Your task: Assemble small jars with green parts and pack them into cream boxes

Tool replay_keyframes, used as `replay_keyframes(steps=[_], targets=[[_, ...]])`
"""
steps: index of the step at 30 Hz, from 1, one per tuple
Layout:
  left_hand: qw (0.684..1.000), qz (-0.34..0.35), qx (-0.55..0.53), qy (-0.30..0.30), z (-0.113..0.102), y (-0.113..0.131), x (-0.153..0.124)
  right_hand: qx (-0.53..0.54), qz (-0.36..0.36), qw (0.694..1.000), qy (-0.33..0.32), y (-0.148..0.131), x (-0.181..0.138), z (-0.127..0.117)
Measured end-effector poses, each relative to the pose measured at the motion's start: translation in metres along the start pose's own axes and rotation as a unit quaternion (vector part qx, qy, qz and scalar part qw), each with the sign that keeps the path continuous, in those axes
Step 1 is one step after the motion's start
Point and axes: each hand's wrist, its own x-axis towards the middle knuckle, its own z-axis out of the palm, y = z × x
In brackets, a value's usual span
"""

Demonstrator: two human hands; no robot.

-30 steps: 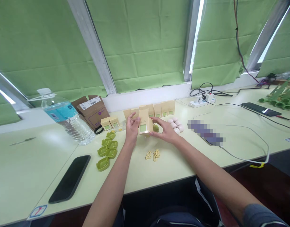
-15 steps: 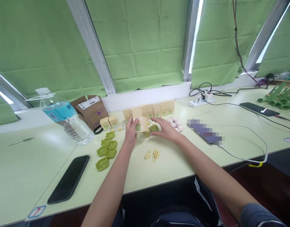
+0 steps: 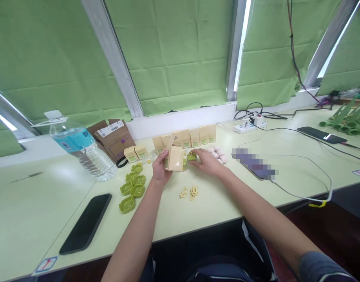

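Note:
My left hand [image 3: 160, 168] grips a small tan cardboard box [image 3: 174, 158] with its flap open, held just above the table. My right hand [image 3: 205, 161] has its fingers pinched on a small round green piece [image 3: 191, 156] beside the box. Behind them a row of the same tan boxes [image 3: 194, 136] stands near the window sill. Several green plastic trays [image 3: 133, 186] lie to the left of my left arm. A few yellow rubber-band-like loops [image 3: 190, 192] lie on the table in front of my hands.
A large water bottle [image 3: 82, 147] and brown cardboard cartons [image 3: 113, 137] stand at the left. Near the front left edge lies a black phone [image 3: 86, 223]. A power strip [image 3: 250, 123], cables and another phone [image 3: 321, 135] are at the right. Pale pink pieces [image 3: 219, 154] sit by my right hand.
The box has turned from facing me upright to tilted with its flap open in my left hand alone. My right hand has left the box and closed on the green piece.

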Motion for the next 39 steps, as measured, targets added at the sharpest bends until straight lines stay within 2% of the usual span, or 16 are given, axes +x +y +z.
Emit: replay_keyframes(steps=[5,10,15,18,26,39], targets=[[0.999,0.009,0.029,-0.011,0.001,-0.001,-0.002,0.158,0.028,0.977,0.141,-0.004,0.004,-0.002],[0.996,-0.018,0.05,-0.074,0.003,-0.004,-0.006,0.312,0.074,0.931,0.174,-0.013,0.007,-0.003],[0.981,-0.061,0.085,-0.164,-0.002,-0.01,-0.006,0.395,0.079,0.9,0.17,-0.024,0.008,-0.006],[0.973,-0.075,0.099,-0.194,-0.006,-0.013,-0.004,0.418,0.096,0.89,0.156,-0.029,0.006,-0.007],[0.977,-0.071,0.1,-0.173,-0.011,-0.015,-0.001,0.474,0.099,0.864,0.14,-0.032,0.005,-0.004],[0.972,-0.07,0.116,-0.192,-0.01,-0.007,-0.002,0.545,0.125,0.821,0.118,-0.042,0.004,-0.016]])
